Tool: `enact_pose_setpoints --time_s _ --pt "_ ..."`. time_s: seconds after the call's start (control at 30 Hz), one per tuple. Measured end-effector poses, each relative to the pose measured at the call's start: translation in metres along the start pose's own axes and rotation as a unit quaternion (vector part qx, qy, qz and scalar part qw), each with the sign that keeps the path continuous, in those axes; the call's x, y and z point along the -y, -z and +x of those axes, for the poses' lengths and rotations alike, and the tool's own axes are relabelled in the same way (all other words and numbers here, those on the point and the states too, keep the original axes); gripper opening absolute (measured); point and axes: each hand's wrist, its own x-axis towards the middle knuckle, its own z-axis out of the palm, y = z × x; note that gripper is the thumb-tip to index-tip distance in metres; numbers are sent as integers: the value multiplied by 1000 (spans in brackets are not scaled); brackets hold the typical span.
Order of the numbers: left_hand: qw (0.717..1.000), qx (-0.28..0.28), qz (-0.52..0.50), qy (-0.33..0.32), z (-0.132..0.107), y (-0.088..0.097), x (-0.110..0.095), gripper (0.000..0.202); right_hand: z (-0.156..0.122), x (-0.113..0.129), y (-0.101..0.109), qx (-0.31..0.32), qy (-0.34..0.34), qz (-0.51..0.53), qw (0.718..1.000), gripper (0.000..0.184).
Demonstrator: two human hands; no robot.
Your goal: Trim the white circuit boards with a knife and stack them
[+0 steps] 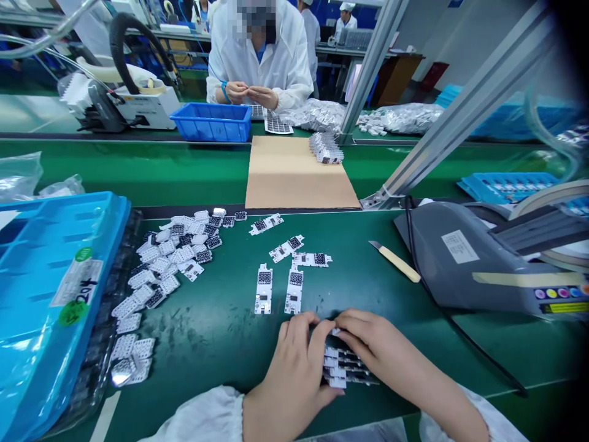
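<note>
My left hand (297, 362) is closed around the left side of a row of white circuit boards (339, 368) on the green mat, its thumb at the near end. The fingers of my right hand (375, 341) are bent at the far end of the same row, pinching a board there; its shape is mostly hidden. Just beyond my hands, two circuit boards with black dotted blocks, a left one (264, 290) and a right one (294, 290), lie lengthwise. Farther off are an angled board (286, 248), a sideways board (313, 259) and another tilted board (266, 224).
Small white-and-black modules (168, 258) are heaped at left beside blue trays (55, 294). A craft knife (396, 262) and a grey tape dispenser (442, 245) with a cable lie right. Cardboard (294, 178) holds stacked boards (326, 148). A co-worker (260, 67) sits opposite, behind a blue bin (211, 123).
</note>
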Motion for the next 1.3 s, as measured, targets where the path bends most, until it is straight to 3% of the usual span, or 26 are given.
enact_pose_setpoints --time_s 0.17,0.27,0.4,0.57,0.7,0.9,1.0,1.1,1.2,1.3 --pt "1000 12 -2 -15 2 1 0 80 1 2 13 45 60 54 996 30" --pt "999 43 11 -24 6 6 -1 70 18 -4 31 -43 51 9 998 29" --pt "997 69 22 -21 7 10 -2 56 61 -13 36 -182 -23 -45 982 29" --pt "997 70 26 -29 5 10 -1 56 94 -18 23 -234 -48 -78 968 20" --pt "997 70 29 -28 6 10 -1 54 81 -32 25 -235 -29 -35 971 15" --pt "998 57 21 -22 6 8 -1 74 26 -55 45 -244 -13 67 967 16" --pt "999 40 19 -19 4 8 -2 88 -3 -46 58 -282 9 18 959 13" --pt "999 19 16 -21 3 7 -1 101 -18 -27 63 -253 56 -148 954 18" --pt "999 5 14 -31 2 5 0 105 -10 -9 51 -156 97 -300 936 32" --pt "999 -9 19 -41 0 1 3 111 10 3 35 -64 143 -305 939 36"
